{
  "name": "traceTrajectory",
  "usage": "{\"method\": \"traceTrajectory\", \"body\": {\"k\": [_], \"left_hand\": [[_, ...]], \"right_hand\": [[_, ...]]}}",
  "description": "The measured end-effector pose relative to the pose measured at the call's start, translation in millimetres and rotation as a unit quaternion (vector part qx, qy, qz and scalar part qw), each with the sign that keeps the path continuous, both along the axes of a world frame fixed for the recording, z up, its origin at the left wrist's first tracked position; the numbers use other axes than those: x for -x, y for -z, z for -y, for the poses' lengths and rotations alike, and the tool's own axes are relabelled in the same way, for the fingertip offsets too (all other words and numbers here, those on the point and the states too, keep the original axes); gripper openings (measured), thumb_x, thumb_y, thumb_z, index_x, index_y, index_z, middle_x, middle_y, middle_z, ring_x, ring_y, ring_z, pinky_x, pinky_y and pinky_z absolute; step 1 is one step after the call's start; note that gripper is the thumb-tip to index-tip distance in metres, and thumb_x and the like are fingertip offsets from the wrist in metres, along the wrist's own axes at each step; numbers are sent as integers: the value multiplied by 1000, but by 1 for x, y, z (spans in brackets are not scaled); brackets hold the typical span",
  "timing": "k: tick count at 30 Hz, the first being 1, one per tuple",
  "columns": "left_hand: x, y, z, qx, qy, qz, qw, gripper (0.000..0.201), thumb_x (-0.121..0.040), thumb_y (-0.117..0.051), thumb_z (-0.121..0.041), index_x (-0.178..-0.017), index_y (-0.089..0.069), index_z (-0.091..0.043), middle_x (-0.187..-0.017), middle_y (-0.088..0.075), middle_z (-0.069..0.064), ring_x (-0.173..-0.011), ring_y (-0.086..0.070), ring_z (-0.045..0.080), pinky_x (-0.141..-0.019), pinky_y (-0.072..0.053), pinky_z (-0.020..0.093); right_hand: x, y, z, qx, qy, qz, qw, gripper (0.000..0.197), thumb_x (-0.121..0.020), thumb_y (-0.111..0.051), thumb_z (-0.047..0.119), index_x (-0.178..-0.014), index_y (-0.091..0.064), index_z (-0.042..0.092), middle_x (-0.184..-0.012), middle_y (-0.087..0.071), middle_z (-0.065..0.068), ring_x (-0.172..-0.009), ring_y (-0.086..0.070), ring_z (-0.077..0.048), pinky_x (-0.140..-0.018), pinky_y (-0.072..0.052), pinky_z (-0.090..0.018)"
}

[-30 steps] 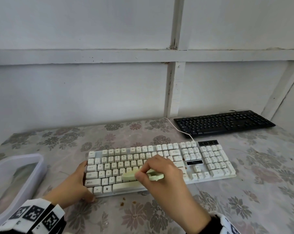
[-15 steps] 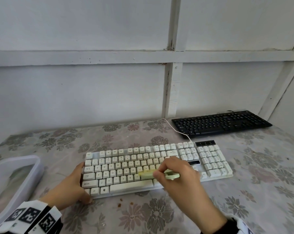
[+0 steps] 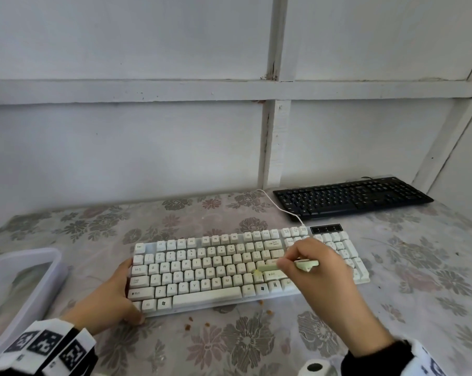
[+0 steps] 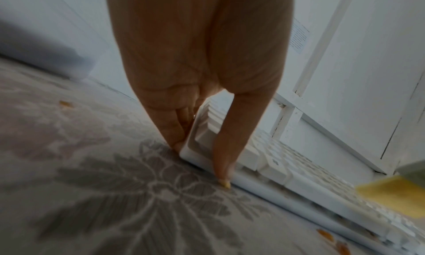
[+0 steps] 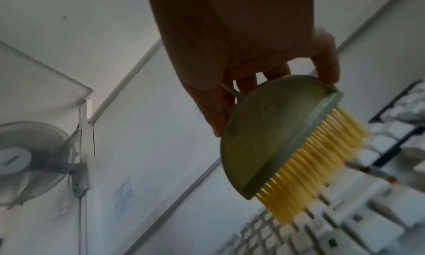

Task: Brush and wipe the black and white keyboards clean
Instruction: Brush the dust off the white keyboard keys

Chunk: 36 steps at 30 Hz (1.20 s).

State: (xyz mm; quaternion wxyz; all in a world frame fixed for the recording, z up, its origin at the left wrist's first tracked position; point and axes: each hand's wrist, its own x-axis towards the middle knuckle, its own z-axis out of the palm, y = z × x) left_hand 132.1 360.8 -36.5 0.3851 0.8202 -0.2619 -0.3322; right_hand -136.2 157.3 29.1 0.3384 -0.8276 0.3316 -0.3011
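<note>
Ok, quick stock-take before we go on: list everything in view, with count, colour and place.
white keyboard: 1, white, front centre of table
black keyboard: 1, black, back right, by the wall
brush: 1, pale green with yellow bristles, on the white keys
crumbs: several, brown, on the cloth before the white keyboard
plastic tub: 1, translucent, left edge
table: 1, floral cloth
fan: 1, grey, on the wall
left hand: steadies the white keyboard's left end
right hand: grips the brush
</note>
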Motion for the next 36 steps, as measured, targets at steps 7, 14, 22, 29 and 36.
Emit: {"method": "traceTrajectory", "body": {"k": [7,14,22,29,36], "left_hand": [[1,-1,0,0,-2,3,1000,109,-37,-73,1,-127,-25,-38,-115,-60,-3,-105,-60,18,-87,-52,40],[1,-1,0,8,-2,-3,1000,108,-37,-72,2,-126,-26,-37,-114,-61,-3,-104,-60,20,-88,-52,45],[1,0,0,26,-3,-8,1000,113,-32,-73,0,-130,-28,-33,-116,-61,-3,-108,-59,18,-93,-49,44],[2,0,0,25,-2,-6,1000,111,-34,-72,2,-131,-29,-33,-117,-61,-4,-108,-59,18,-94,-49,44],[0,0,1,21,4,-7,1000,113,-33,-72,1,-133,-29,-31,-117,-61,-3,-107,-59,18,-91,-50,43]], "right_hand": [[3,4,2,-29,-53,4,998,10,-78,-70,31,-78,-60,29,-90,-61,18,-88,-57,-5,-92,-42,-50],[22,1,28,56,62,-4,996,23,-76,-74,19,-72,-57,34,-76,-60,14,-84,-57,-14,-86,-43,-55],[31,4,36,-7,41,13,999,15,-79,-72,20,-68,-62,20,-82,-62,9,-82,-58,-10,-87,-45,-48],[41,0,38,-49,3,77,996,20,-80,-71,9,-62,-64,15,-77,-64,5,-80,-59,-9,-66,-42,-9],[49,9,51,-69,-5,41,997,22,-80,-72,10,-64,-64,23,-82,-62,11,-82,-57,-5,-75,-41,-14]]}}
